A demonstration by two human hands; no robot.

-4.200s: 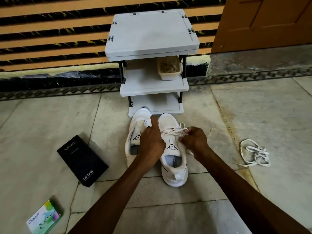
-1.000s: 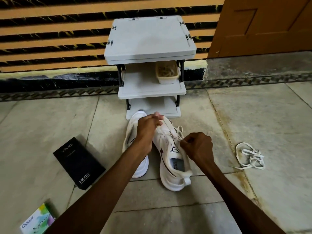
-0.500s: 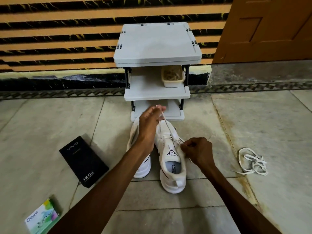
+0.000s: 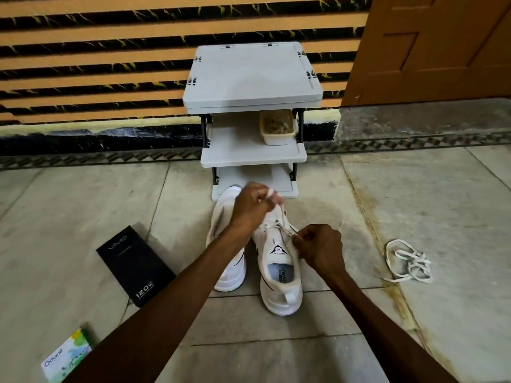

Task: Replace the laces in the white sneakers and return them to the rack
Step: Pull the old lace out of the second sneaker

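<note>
Two white sneakers stand on the floor in front of the grey rack (image 4: 253, 158). The right sneaker (image 4: 279, 275) is nearer me, heel toward me. The left sneaker (image 4: 231, 272) is partly hidden under my left forearm. My left hand (image 4: 250, 207) pinches the end of a white lace (image 4: 282, 217) and holds it taut above the toe. My right hand (image 4: 318, 248) pinches the right sneaker's eyelet edge beside the tongue. A loose white lace (image 4: 409, 262) lies tangled on the floor at the right.
A beige tub (image 4: 277, 128) sits on the rack's middle shelf. A black phone box (image 4: 136, 265) and a small green-white carton (image 4: 66, 356) lie on the floor at the left. A wooden door (image 4: 431, 48) stands at the back right, a striped wall behind the rack.
My left hand has drawn the lace up and away from the right sneaker toward the rack. My right hand has stayed at the shoe's eyelets.
</note>
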